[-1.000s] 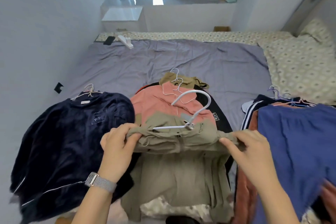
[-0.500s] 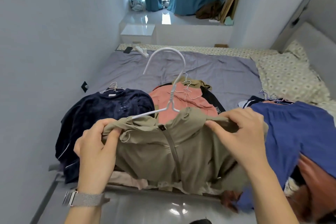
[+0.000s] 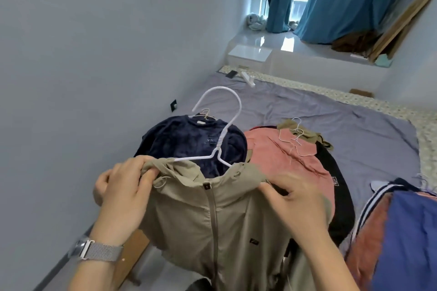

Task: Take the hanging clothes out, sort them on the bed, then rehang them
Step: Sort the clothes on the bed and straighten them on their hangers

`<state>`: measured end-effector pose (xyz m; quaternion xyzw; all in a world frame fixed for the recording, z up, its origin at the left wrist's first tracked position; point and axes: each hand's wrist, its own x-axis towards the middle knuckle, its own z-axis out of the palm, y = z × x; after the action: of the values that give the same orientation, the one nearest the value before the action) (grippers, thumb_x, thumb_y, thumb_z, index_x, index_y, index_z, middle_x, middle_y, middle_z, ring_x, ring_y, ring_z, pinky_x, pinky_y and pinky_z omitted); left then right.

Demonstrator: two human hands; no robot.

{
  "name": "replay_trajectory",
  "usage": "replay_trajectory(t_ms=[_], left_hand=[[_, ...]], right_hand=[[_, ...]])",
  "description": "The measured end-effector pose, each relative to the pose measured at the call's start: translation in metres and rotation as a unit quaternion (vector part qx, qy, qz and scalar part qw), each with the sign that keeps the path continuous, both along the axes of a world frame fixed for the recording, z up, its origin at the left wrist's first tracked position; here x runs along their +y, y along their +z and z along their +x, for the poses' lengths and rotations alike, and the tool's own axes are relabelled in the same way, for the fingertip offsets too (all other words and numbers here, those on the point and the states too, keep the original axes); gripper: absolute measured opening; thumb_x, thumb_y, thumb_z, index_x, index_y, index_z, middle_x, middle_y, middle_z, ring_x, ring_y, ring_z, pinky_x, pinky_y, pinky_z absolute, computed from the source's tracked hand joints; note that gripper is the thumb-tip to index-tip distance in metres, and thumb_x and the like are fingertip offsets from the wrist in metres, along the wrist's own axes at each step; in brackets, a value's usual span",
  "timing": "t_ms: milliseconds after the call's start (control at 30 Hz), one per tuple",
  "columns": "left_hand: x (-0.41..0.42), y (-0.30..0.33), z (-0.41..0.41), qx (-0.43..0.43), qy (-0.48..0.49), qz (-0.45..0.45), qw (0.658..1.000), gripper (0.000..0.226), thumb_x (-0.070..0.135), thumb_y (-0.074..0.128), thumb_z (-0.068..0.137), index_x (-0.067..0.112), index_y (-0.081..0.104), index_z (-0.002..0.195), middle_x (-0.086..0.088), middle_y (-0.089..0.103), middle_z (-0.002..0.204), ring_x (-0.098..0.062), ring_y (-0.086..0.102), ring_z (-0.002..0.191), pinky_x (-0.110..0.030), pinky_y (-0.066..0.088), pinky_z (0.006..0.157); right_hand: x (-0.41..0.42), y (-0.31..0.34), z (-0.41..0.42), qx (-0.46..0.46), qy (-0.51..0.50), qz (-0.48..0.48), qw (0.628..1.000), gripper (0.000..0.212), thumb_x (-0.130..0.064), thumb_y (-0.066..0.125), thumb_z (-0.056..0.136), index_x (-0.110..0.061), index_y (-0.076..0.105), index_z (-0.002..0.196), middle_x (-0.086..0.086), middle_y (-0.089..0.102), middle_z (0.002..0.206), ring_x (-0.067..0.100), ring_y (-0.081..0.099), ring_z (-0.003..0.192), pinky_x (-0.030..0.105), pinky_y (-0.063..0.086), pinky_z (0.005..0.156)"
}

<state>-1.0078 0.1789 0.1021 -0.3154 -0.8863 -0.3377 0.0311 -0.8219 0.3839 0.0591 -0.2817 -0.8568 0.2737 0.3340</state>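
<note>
Two hands are gripping a khaki zip jacket (image 3: 212, 220) by its shoulders — left hand (image 3: 123, 196) pinching the left shoulder, right hand (image 3: 298, 203) clutching the right. The jacket is hanging on a white hanger (image 3: 221, 134), lifted above the bed (image 3: 354, 125) — navy sweater (image 3: 189, 142) and pink shirt (image 3: 283, 156) lying behind.

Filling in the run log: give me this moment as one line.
stage: rehang | left hand: grips khaki jacket shoulder | right hand: grips other shoulder | white hanger: in collar | jacket: held above bed
</note>
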Motion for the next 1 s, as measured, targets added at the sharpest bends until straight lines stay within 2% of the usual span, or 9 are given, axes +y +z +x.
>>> replay_trajectory(t_ms=[67, 233, 300, 400, 533, 633, 833, 933, 1000], left_hand=[[0.0, 0.005, -0.01, 0.024, 0.006, -0.013, 1.0, 0.022, 0.037, 0.035, 0.093, 0.035, 0.056, 0.09, 0.016, 0.058, 0.092, -0.01, 0.048, 0.097, -0.033, 0.021, 0.094], [0.008, 0.005, -0.049, 0.055, 0.019, 0.013, 0.998, 0.027, 0.044, 0.027, 0.085, 0.037, 0.053, 0.091, 0.022, 0.053, 0.091, -0.002, 0.041, 0.095, -0.027, 0.016, 0.089], [0.015, 0.002, -0.075, 0.052, 0.021, 0.023, 0.998, 0.025, 0.042, 0.03, 0.085, 0.036, 0.053, 0.09, 0.024, 0.054, 0.091, -0.001, 0.041, 0.094, -0.028, 0.017, 0.09], [0.028, -0.006, -0.123, 0.053, 0.033, 0.04, 0.997, 0.024, 0.044, 0.029, 0.081, 0.038, 0.052, 0.087, 0.026, 0.054, 0.089, 0.002, 0.038, 0.09, -0.025, 0.016, 0.086], [0.054, -0.022, -0.21, 0.017, 0.04, 0.063, 0.997, 0.032, 0.047, 0.027, 0.075, 0.037, 0.055, 0.087, 0.024, 0.055, 0.086, -0.002, 0.039, 0.09, -0.025, 0.015, 0.085], [0.082, -0.013, -0.287, 0.001, 0.029, 0.067, 0.997, 0.023, 0.039, 0.035, 0.078, 0.036, 0.056, 0.087, 0.019, 0.056, 0.083, -0.012, 0.044, 0.093, -0.032, 0.021, 0.089], [0.157, 0.016, -0.428, -0.013, -0.056, 0.059, 0.997, 0.021, 0.034, 0.045, 0.089, 0.027, 0.063, 0.098, 0.006, 0.063, 0.092, -0.018, 0.052, 0.099, -0.047, 0.034, 0.099], [0.216, -0.029, -0.485, -0.068, -0.094, -0.015, 0.993, 0.019, 0.026, 0.05, 0.095, 0.021, 0.064, 0.105, -0.004, 0.067, 0.105, -0.025, 0.054, 0.11, -0.043, 0.035, 0.1], [0.251, -0.084, -0.513, -0.12, -0.116, -0.06, 0.984, 0.023, 0.033, 0.048, 0.094, 0.021, 0.065, 0.104, -0.004, 0.068, 0.106, -0.026, 0.056, 0.111, -0.042, 0.036, 0.1]], right_hand=[[-0.004, 0.005, -0.018, 0.016, 0.012, -0.003, 1.0, 0.007, -0.039, 0.058, 0.074, -0.036, 0.063, 0.07, -0.019, 0.057, 0.059, 0.001, 0.053, 0.062, 0.017, 0.038, 0.059], [0.015, 0.01, -0.067, 0.027, 0.028, 0.001, 0.999, 0.02, -0.023, 0.068, 0.071, -0.034, 0.055, 0.059, -0.025, 0.055, 0.061, -0.006, 0.052, 0.061, 0.007, 0.032, 0.055], [0.021, 0.009, -0.091, 0.021, 0.043, 0.007, 0.999, 0.021, -0.022, 0.068, 0.071, -0.034, 0.055, 0.058, -0.028, 0.054, 0.061, -0.009, 0.052, 0.063, 0.005, 0.032, 0.055], [0.034, 0.004, -0.135, -0.002, 0.066, 0.01, 0.998, 0.007, -0.028, 0.066, 0.074, -0.032, 0.071, 0.07, -0.02, 0.063, 0.066, -0.005, 0.058, 0.069, 0.007, 0.038, 0.06], [0.061, -0.011, -0.204, -0.029, 0.075, 0.016, 0.997, 0.016, -0.04, 0.056, 0.081, -0.034, 0.07, 0.08, -0.026, 0.064, 0.081, -0.011, 0.058, 0.078, 0.007, 0.039, 0.067], [0.087, -0.007, -0.262, -0.023, 0.039, 0.016, 0.999, 0.01, -0.028, 0.062, 0.082, -0.03, 0.072, 0.083, -0.03, 0.062, 0.078, -0.013, 0.056, 0.08, 0.004, 0.038, 0.069], [0.151, 0.007, -0.389, 0.007, -0.034, 0.085, 0.996, 0.01, -0.022, 0.062, 0.082, -0.016, 0.071, 0.084, -0.007, 0.066, 0.076, 0.005, 0.053, 0.075, 0.018, 0.038, 0.07], [0.193, -0.048, -0.432, -0.079, -0.09, 0.076, 0.99, 0.018, -0.024, 0.059, 0.084, -0.018, 0.068, 0.098, -0.001, 0.066, 0.09, 0.02, 0.058, 0.085, 0.034, 0.044, 0.077], [0.211, -0.098, -0.446, -0.183, -0.104, 0.029, 0.977, 0.036, -0.02, 0.061, 0.081, -0.014, 0.061, 0.116, 0.006, 0.063, 0.107, 0.029, 0.057, 0.101, 0.04, 0.046, 0.089]])
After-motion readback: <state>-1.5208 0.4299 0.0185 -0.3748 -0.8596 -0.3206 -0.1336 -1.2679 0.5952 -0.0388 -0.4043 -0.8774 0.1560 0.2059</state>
